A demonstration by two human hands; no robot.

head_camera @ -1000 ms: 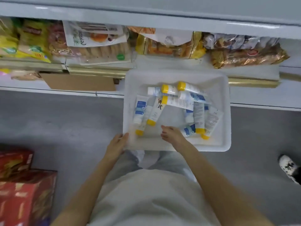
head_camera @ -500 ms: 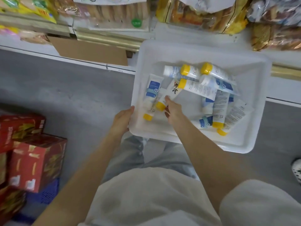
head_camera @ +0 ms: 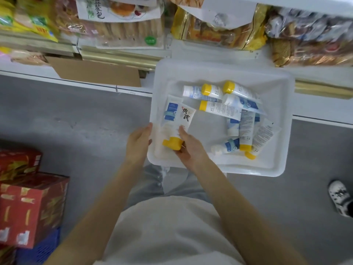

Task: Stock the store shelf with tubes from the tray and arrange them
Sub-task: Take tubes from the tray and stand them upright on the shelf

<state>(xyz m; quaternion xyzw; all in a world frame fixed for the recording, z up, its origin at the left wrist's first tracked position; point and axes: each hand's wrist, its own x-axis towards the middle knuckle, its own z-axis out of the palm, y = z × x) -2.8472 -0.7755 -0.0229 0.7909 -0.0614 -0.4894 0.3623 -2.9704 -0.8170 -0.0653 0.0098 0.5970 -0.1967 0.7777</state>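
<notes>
Grey floor (head_camera: 76, 121) | left hand (head_camera: 138, 142) holds plastic tray (head_camera: 284, 131) | right hand (head_camera: 191, 148) grips yellow-capped tube (head_camera: 181, 123)

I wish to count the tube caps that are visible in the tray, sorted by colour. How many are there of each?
Yellow caps: 7, two side by side at the right hand, which grips one tube
White caps: 4
Total: 11 caps in the tray

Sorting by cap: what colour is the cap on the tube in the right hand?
Yellow; the cap shows in the head view, right hand gripping that tube.
</notes>
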